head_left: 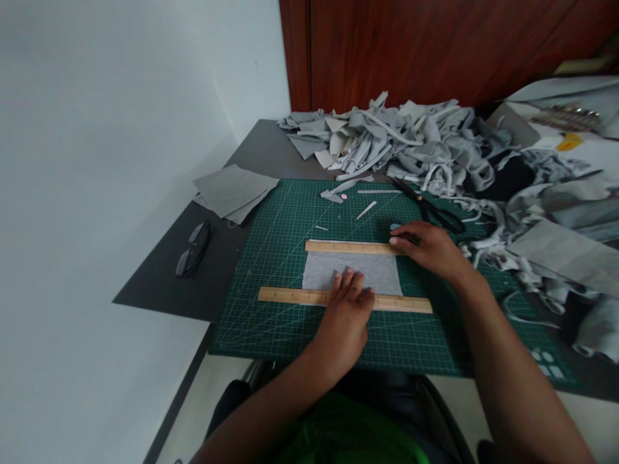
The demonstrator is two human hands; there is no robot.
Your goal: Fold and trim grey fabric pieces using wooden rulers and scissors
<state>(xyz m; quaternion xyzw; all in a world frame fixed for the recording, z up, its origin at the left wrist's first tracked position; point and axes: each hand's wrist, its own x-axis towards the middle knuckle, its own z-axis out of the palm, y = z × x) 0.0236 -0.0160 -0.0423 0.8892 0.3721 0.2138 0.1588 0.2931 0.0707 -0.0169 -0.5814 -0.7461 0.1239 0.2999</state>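
Note:
A piece of light grey fabric (319, 270) lies flat on the green cutting mat (275, 258). One wooden ruler (348, 247) runs along its far edge, and a longer wooden ruler (406, 303) crosses its near edge. My left hand (345, 309) rests flat with fingers spread, over the near ruler and the fabric. At the right end of the far ruler, my right hand (428, 248) has thumb and forefinger drawn close together. Against the forefinger's far side shows a small blue piece, like tailor's chalk (395, 226). What sits between those fingertips is hidden.
Black scissors (428, 209) lie beyond my right hand. A pink disc (343, 196) and thin fabric strips (366, 210) are on the mat. Stacked grey fabric pieces (232, 190) and eyeglasses (193, 248) lie left. Heaped scraps (411, 138) fill the back and right.

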